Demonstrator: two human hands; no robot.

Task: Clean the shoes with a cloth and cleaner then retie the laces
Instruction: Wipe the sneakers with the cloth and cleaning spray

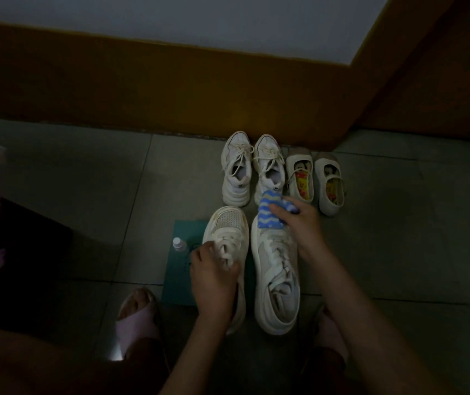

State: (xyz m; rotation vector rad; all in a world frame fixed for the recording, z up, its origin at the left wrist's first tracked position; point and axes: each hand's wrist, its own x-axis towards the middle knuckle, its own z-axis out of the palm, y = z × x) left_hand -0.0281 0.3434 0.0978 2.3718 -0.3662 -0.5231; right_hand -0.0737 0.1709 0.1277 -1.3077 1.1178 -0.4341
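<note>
Spanning the lower field, the tiled floor point(85, 195) meets a wall point(142, 81) with a brown lower band and a pale upper part. A teal mat point(176, 280) lies on the floor and is the reference for all positions below.

1. Left large sneaker point(228, 220): cream with a perforated toe. It rests over the mat's right portion, toe toward the wall.
2. Right large sneaker point(276, 295): cream, just right of the mat. It lies parallel to the first and just beside it, toe toward the wall.
3. Small sneakers point(236, 172): a white laced pair beyond the mat's far right corner, toes close to the wall.
4. Strap shoes point(299, 178): a pale pair with printed insoles. They stand farther right of the mat than the small sneakers, in the same row.
5. Slippers point(134, 317): pink, worn on the person's feet. One sits at the mat's near left corner; the other is right of the mat, partly hidden by the right forearm.

The hands are apart, one on each large sneaker. The left hand point(213, 275) is over the mat's right portion, fingers curled around the laces point(225, 249) of the left large sneaker. The right hand point(299, 220) is right of the mat's far edge. It grips a blue-and-white cloth point(269, 213) that rests on the toe of the right large sneaker.

Bottle point(179, 244): small and clear with a pale cap, standing upright on the mat near its far left corner.
</note>
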